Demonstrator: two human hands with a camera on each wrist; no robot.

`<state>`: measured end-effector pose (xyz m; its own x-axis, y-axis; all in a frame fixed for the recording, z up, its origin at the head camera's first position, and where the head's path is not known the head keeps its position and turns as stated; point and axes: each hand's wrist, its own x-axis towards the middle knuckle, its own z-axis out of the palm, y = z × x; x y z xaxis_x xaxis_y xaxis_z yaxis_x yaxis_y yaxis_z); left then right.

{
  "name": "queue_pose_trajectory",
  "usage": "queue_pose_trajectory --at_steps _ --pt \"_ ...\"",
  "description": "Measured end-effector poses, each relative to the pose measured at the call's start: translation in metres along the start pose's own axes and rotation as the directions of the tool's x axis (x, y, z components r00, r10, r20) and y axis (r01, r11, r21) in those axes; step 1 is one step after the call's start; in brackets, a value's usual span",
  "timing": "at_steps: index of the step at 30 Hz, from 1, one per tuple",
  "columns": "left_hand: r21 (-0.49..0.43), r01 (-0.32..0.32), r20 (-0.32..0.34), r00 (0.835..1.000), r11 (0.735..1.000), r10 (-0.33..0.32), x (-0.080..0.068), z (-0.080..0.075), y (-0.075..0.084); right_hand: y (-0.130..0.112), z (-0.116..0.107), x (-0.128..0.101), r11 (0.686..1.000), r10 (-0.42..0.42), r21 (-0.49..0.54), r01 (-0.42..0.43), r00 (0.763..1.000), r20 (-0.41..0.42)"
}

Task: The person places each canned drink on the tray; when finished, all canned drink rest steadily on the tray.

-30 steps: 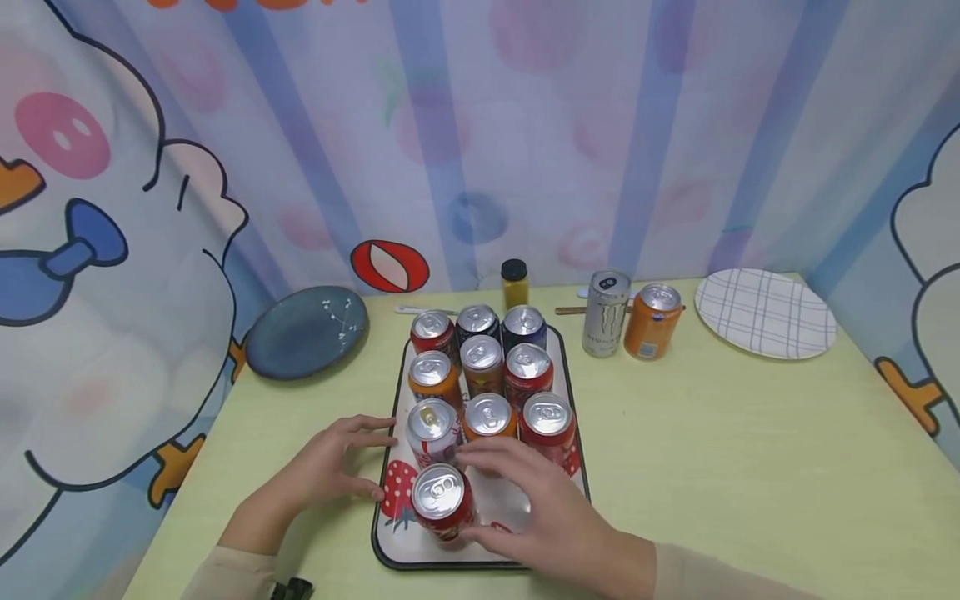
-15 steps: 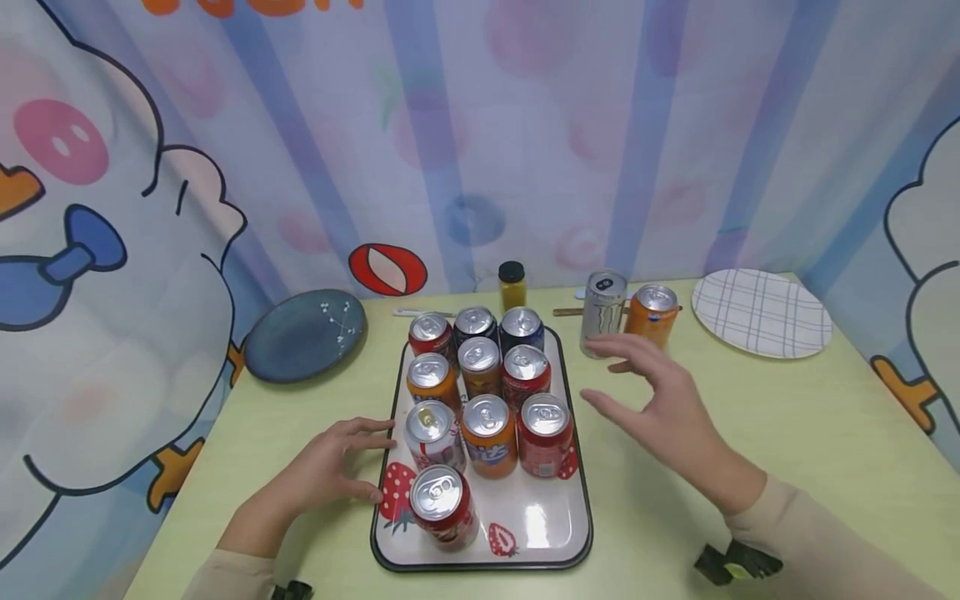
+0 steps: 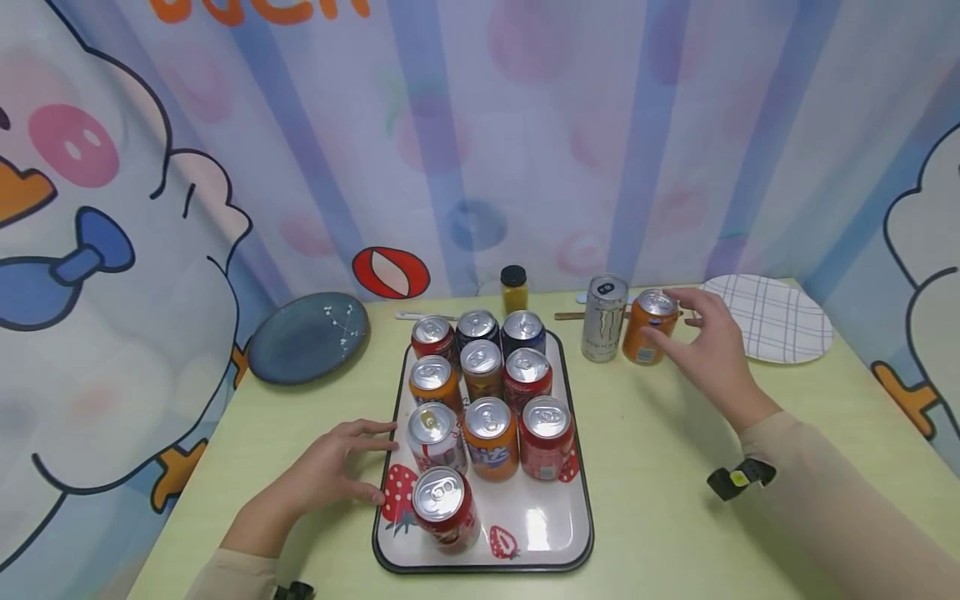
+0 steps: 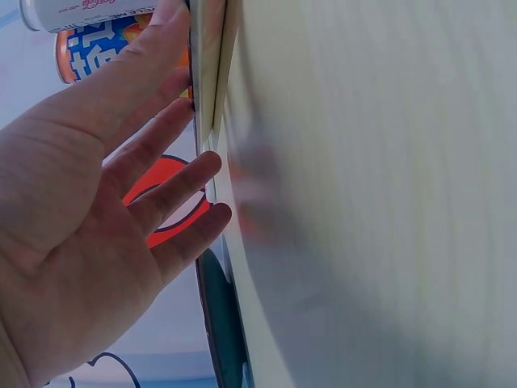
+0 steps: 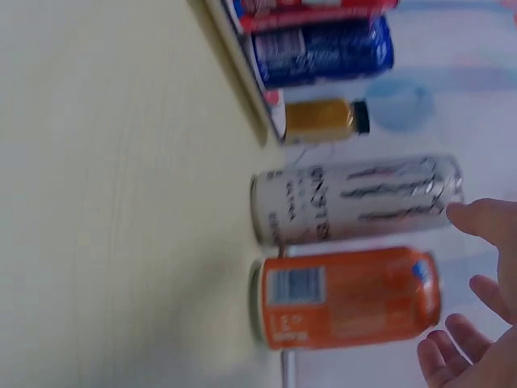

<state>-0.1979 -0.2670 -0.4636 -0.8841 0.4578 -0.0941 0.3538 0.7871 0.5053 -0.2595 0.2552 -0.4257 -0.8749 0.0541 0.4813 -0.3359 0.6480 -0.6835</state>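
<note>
My right hand (image 3: 708,346) is at an orange soda can (image 3: 647,337), thumb in front and fingers by its top right side. In the right wrist view its fingers (image 5: 456,347) look spread and apart from the can. A tall silver-white Monster can (image 3: 604,321) stands just left of the orange one. My left hand (image 3: 333,467) has loosely straight fingers at the left edge of the strawberry-print tray (image 3: 536,533); fingertips appear to touch the rim. On the tray stand several cans in rows, among them a red can (image 3: 446,512) in front and an orange Fanta can (image 3: 491,442).
Behind the tray is a small yellow bottle (image 3: 514,292) with a black cap. A dark blue plate (image 3: 300,342) lies at the back left, a white checked plate (image 3: 780,321) at the back right. A brown stick (image 3: 570,316) lies behind the Monster can.
My right hand has left the red can at the tray's front and moved right and back to the orange can. The left hand has stayed at the tray's edge.
</note>
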Motion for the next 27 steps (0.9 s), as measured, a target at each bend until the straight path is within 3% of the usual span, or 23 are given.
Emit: queue_pose_trajectory --at_steps 7,18,22,27 --pt "-0.002 -0.007 0.001 1.000 1.000 0.007 0.001 0.000 -0.001 0.022 0.008 0.011 0.994 0.111 -0.015 -0.110 0.991 0.081" --pt "0.000 -0.017 -0.001 1.000 1.000 0.017 0.000 0.001 -0.002 0.032 0.010 0.015 0.980 0.199 -0.008 -0.199 0.977 0.080" --pt "-0.004 -0.028 -0.009 1.000 1.000 0.028 0.000 0.001 -0.003 0.029 0.007 0.006 0.977 0.211 0.003 -0.212 0.976 0.057" --pt "0.004 -0.044 -0.015 0.999 0.999 0.044 0.000 0.001 -0.004 0.018 0.005 -0.017 0.985 0.170 0.008 -0.171 0.984 0.055"
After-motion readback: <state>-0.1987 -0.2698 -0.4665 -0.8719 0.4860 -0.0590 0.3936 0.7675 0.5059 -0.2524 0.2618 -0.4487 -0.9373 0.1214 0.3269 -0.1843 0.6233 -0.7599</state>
